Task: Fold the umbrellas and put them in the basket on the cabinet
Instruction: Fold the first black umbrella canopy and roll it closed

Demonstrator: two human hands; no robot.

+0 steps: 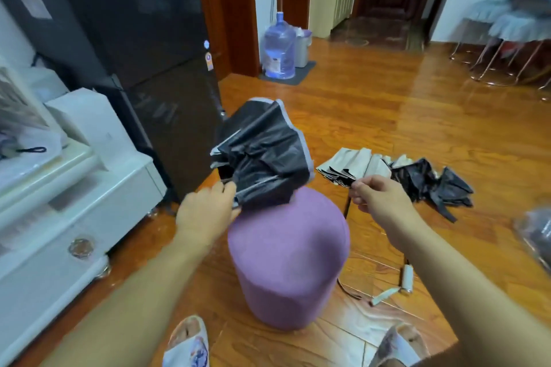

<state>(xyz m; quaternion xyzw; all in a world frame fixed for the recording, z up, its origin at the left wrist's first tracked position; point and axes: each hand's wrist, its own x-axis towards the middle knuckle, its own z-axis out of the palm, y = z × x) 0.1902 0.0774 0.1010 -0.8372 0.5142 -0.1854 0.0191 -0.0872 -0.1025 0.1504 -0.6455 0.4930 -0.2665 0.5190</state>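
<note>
My left hand (202,214) grips a collapsed umbrella (262,155) by its lower end, above a purple stool (289,259). Its crumpled canopy is black inside with a lavender edge, and the ribs stick out to the left. My right hand (378,197) hovers to the right of it, fingers curled, thumb against forefinger. A thin dark cord hangs just below those fingertips; whether they pinch it is unclear. A second umbrella (417,179), beige and black, lies loosely spread on the floor, with its white handle (407,277) near my right forearm. The white cabinet (74,217) stands at left.
A dark fridge (143,48) stands behind the cabinet. White boxes (89,125) and bags sit on the cabinet top. A water jug (278,48) and bin stand by the doorway, chairs (507,39) at far right. My slippered feet (187,343) flank the stool.
</note>
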